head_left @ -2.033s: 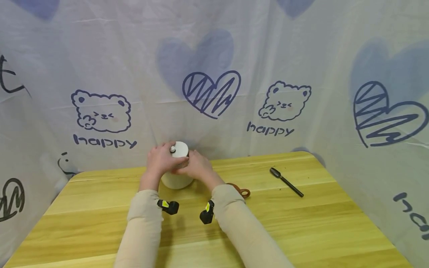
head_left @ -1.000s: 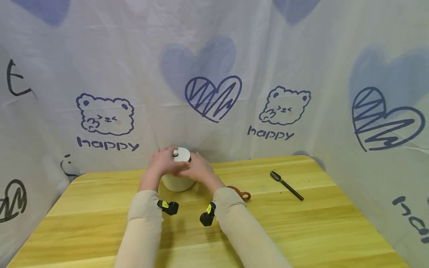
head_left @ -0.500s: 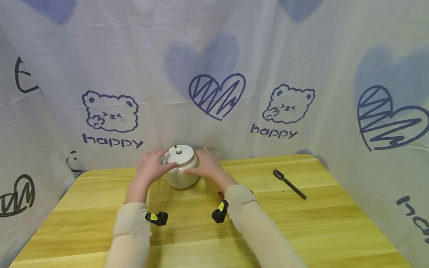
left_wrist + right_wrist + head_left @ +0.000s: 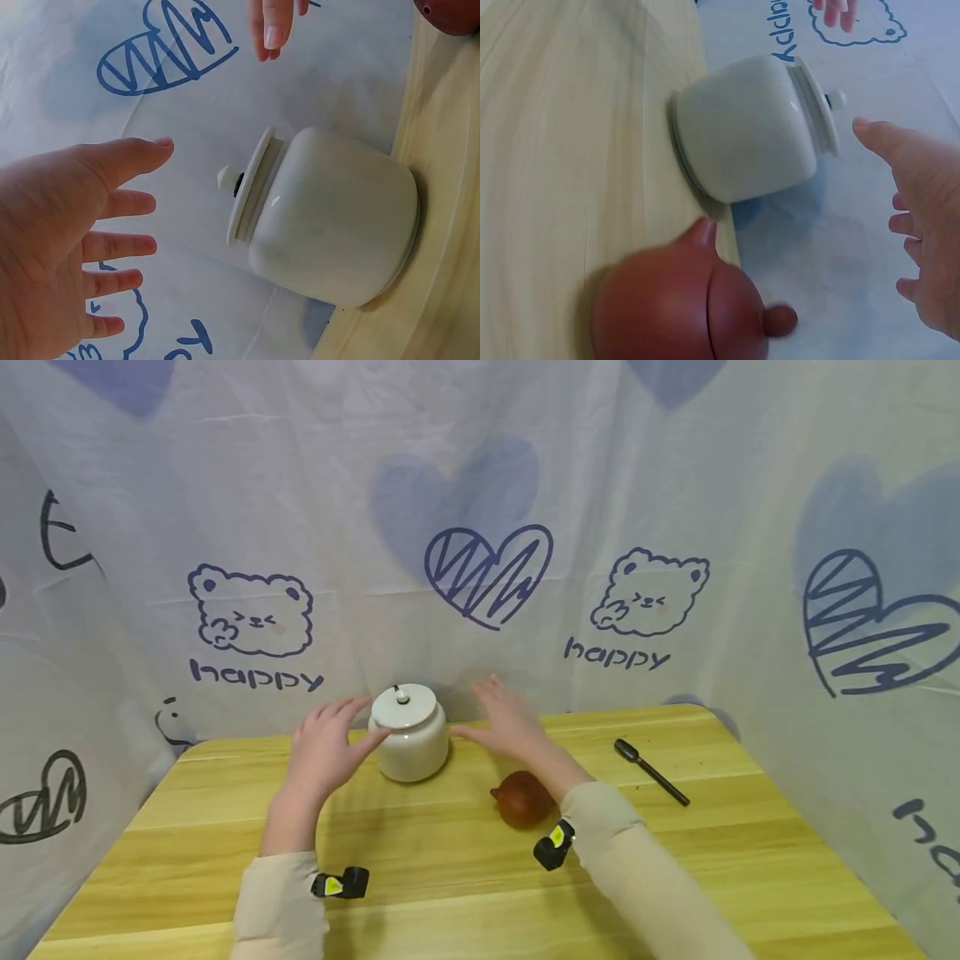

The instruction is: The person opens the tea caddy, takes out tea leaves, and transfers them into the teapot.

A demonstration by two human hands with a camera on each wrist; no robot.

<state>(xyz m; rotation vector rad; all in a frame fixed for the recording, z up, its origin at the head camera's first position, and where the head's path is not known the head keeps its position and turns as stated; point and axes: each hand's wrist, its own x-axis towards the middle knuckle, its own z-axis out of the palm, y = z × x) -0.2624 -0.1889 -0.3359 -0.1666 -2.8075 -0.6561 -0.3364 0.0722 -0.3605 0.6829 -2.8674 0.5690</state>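
A white lidded jar point(image 4: 412, 747) stands upright near the table's back edge, its knobbed lid point(image 4: 403, 707) seated on top. To its left, my left hand point(image 4: 324, 750) hovers with fingers spread and thumb towards the jar. In the left wrist view a gap shows between that hand point(image 4: 67, 240) and the lid. My right hand point(image 4: 510, 722) is off to the jar's right, fingers extended, holding nothing. Below the right wrist sits a reddish-brown teapot point(image 4: 521, 799), partly covered by the forearm in the head view. Its spout and knobbed lid show in the right wrist view point(image 4: 667, 300).
A black scoop-like tool point(image 4: 651, 772) with a long handle lies on the right part of the wooden table point(image 4: 450, 885). Printed white cloth point(image 4: 480, 468) hangs close behind the table and at both sides. Small cameras are strapped to both wrists.
Both hands were around the top of the jar; they have let go and moved apart, left hand leftwards, right hand rightwards. The jar's lid and the teapot have come into fuller view.
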